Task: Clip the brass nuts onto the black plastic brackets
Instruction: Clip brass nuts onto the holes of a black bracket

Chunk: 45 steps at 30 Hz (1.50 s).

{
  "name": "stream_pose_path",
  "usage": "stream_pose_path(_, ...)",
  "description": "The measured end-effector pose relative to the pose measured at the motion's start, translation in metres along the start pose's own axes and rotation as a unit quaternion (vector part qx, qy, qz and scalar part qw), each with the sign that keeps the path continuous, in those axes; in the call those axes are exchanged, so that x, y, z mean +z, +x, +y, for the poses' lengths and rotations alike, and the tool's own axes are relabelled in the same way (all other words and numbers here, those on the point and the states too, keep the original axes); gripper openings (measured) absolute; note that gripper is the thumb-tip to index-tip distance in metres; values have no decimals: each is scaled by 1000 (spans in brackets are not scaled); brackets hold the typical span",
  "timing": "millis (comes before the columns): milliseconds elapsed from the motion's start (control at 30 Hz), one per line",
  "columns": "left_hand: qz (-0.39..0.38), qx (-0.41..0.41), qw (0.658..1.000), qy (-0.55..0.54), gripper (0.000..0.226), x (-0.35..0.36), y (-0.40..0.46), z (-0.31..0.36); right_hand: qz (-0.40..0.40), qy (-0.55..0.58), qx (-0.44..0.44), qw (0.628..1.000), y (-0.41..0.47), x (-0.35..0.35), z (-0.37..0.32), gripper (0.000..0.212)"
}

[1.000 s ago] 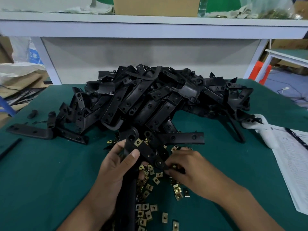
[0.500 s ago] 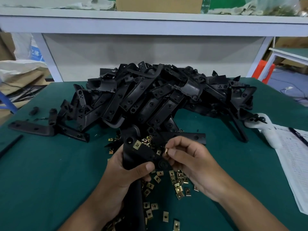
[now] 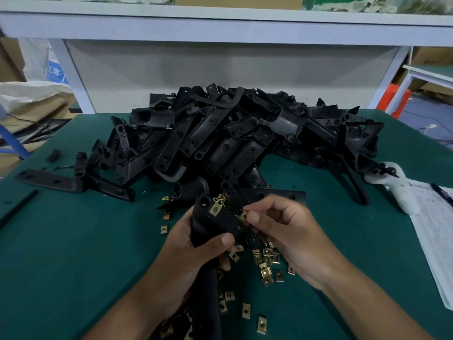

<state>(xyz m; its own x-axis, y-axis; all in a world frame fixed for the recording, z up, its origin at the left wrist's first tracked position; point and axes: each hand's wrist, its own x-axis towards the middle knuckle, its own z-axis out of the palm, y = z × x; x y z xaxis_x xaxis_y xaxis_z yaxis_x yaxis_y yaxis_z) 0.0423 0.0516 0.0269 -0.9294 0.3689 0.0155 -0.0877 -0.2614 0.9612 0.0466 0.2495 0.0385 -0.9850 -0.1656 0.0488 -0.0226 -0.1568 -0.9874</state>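
Observation:
My left hand [image 3: 191, 256] grips a black plastic bracket [image 3: 220, 222] upright above the green table, thumb across its front. One brass nut [image 3: 215, 209] sits clipped on the bracket's upper edge. My right hand [image 3: 282, 227] pinches another brass nut [image 3: 244, 214] between thumb and forefinger, touching the bracket's right edge. Several loose brass nuts [image 3: 266, 262] lie scattered on the table under and between my hands. A big heap of black brackets [image 3: 235, 136] fills the table behind.
A single long bracket [image 3: 49, 180] lies at the left, with a thin black rod [image 3: 17, 209] near the table's left edge. A printed paper sheet [image 3: 438, 231] and a white object [image 3: 392, 177] sit at the right. A white shelf frame [image 3: 220, 23] spans the back.
My right hand rose from the loose nuts with one nut pinched and brought it to the bracket's right edge. My left hand lifted the bracket slightly.

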Motion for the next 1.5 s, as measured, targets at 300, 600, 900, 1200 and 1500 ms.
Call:
stream_pose_path(300, -9, 9, 1000, 0, 30, -1, 0, 0, 11, -7, -14, 1000, 1, 1, 2, 12)
stream_pose_path(600, -13, 16, 1000, 3, 30, -5, 2, -4, -11, -30, -7, 999, 1, 1, 4, 21)
stream_pose_path(900, -24, 19, 1000, -6, 26, -3, 2, -4, -16, -4, 3, 1000, 2, 2, 4, 12)
stream_pose_path(1200, -33, 25, 999, -13, 24, -5, 2, -6, 16, -27, 9, 999, 1, 1, 3, 23)
stream_pose_path(1500, -21, 36, 999, -7, 32, -5, 4, -10, 23, -69, -22, 997, -1, 2, -3, 18)
